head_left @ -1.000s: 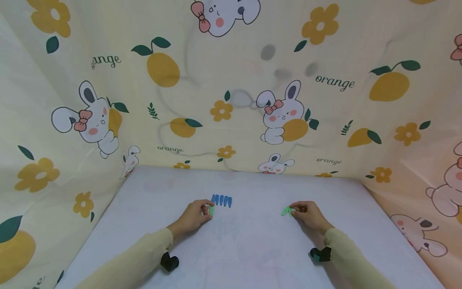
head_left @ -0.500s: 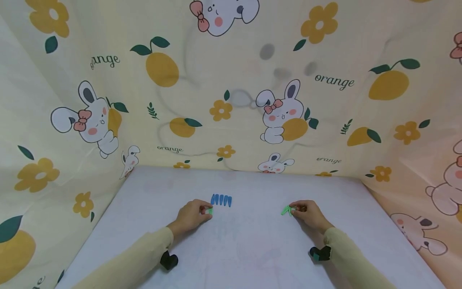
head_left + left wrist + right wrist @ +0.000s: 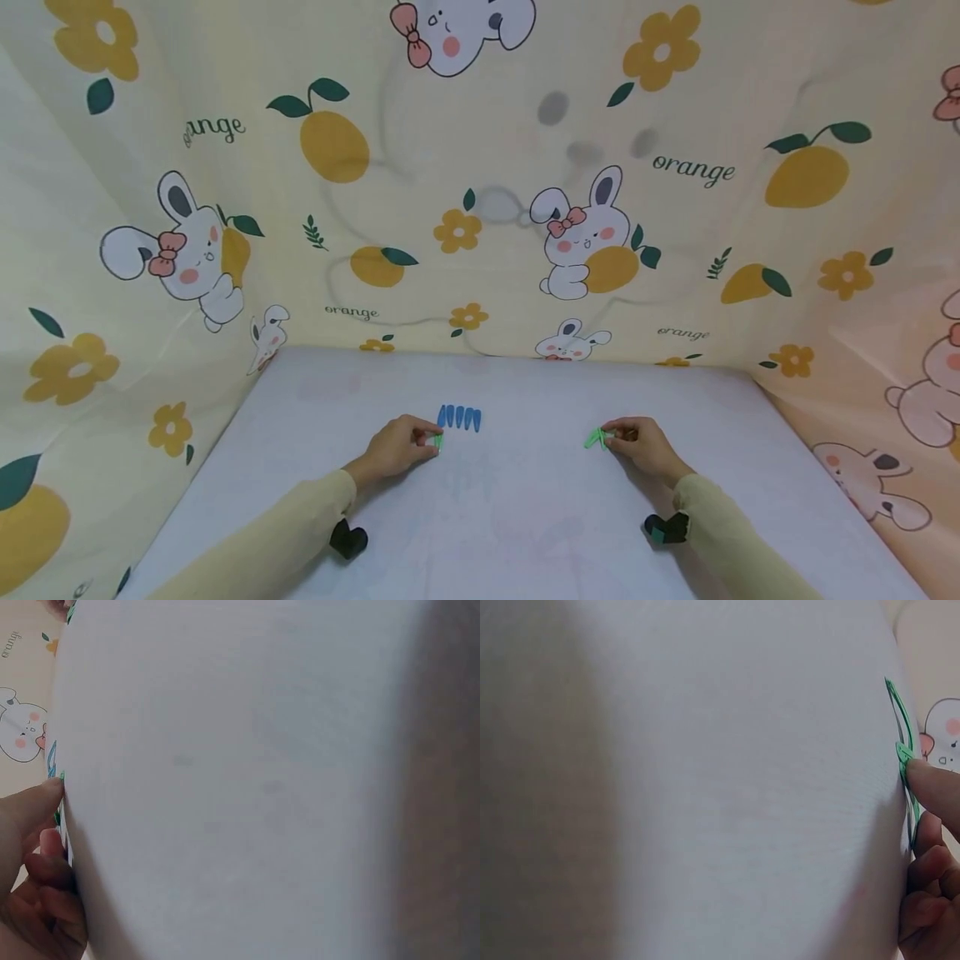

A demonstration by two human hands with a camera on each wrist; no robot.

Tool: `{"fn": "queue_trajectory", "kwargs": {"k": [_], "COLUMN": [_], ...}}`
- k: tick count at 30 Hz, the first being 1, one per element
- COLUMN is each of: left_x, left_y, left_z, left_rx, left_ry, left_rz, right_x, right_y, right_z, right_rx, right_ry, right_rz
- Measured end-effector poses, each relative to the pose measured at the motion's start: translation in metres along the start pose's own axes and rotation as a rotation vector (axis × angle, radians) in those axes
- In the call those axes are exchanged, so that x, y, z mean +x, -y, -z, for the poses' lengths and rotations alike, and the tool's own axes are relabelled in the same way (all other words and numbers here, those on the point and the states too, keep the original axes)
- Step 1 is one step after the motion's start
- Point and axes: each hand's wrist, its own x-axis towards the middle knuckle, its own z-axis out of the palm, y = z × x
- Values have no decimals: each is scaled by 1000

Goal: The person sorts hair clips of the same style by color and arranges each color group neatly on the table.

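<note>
In the head view, my left hand [image 3: 397, 446] pinches a small green snap hair clip [image 3: 438, 442] between thumb and fingertips, just above the table. Directly beyond it lies a row of several blue snap hair clips [image 3: 460, 417], narrow and drop-shaped, side by side. My right hand [image 3: 647, 446] pinches another green hair clip [image 3: 602, 437] on the right, with a further green clip [image 3: 591, 439] slanting beside it. The right wrist view shows the thumb against a green clip [image 3: 904, 752], with green loops above and below it. Fingers partly cover the clips in both hands.
A white tabletop [image 3: 510, 508] spreads under both hands. Behind it and at the sides hangs a cream cloth [image 3: 420, 142] printed with rabbits, oranges and flowers. A dark wrist camera [image 3: 349, 540] sits under the left sleeve, another [image 3: 665, 528] under the right.
The left fingers have shifted slightly on the green hair clip, which now shows as a thinner strip. The right hand and the blue row stay in place.
</note>
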Motion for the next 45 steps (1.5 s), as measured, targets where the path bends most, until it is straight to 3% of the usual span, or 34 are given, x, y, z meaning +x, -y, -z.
{"fn": "queue_trajectory", "kwargs": {"k": [10, 19, 28, 33, 40, 45], "left_x": [-2, -3, -3, -2, -1, 1], "left_y": [5, 6, 10, 9, 5, 4], "left_z": [0, -2, -3, -2, -1, -1], "left_rx": [-11, -19, -21, -3, -17, -12], "left_ry": [-3, 14, 1, 0, 9, 13], "left_rz": [10, 42, 26, 29, 18, 9], "right_x": [-3, -8, -11, -5, 1, -1], "right_y": [4, 13, 6, 3, 11, 21], "right_z": [-3, 7, 13, 7, 3, 6], "right_rx": [6, -13, 9, -57, -315, -312], "right_ry": [10, 29, 36, 10, -65, -74], "right_rz": [-6, -70, -35, -80, -186, -208]}}
